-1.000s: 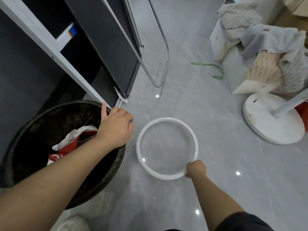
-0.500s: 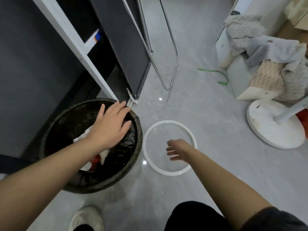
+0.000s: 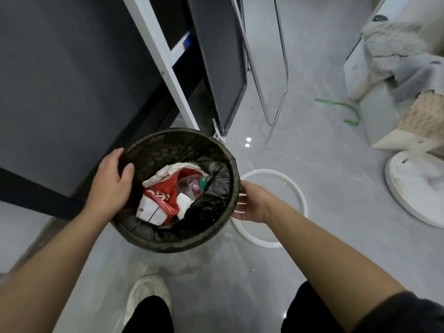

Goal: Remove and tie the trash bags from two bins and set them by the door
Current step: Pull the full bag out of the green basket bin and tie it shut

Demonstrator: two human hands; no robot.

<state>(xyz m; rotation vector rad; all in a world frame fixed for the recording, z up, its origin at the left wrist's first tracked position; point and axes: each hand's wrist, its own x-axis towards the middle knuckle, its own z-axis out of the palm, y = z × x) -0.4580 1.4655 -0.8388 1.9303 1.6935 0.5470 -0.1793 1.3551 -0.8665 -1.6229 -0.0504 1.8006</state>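
Observation:
A round bin (image 3: 182, 239) lined with a black trash bag (image 3: 211, 200) stands on the grey floor in the middle of the head view. Red and white wrappers and a clear plastic bottle (image 3: 191, 187) lie inside. My left hand (image 3: 111, 183) grips the bag's folded edge at the bin's left rim, thumb inside. My right hand (image 3: 251, 203) is at the bin's right rim, its fingers spread and touching the bag's edge. The bin's white ring (image 3: 288, 186) lies flat on the floor just right of the bin.
A dark cabinet with a white frame post (image 3: 165, 66) stands behind the bin. A chrome tube frame (image 3: 276, 92) is beyond. A white fan base (image 3: 415, 188), white boxes with fabrics (image 3: 396, 56) and a green strip (image 3: 346, 109) are to the right. My shoe (image 3: 149, 294) is below.
My right hand let go of the white ring on the floor and came to the bin's right rim. My left hand shifted from the far rim to the left rim.

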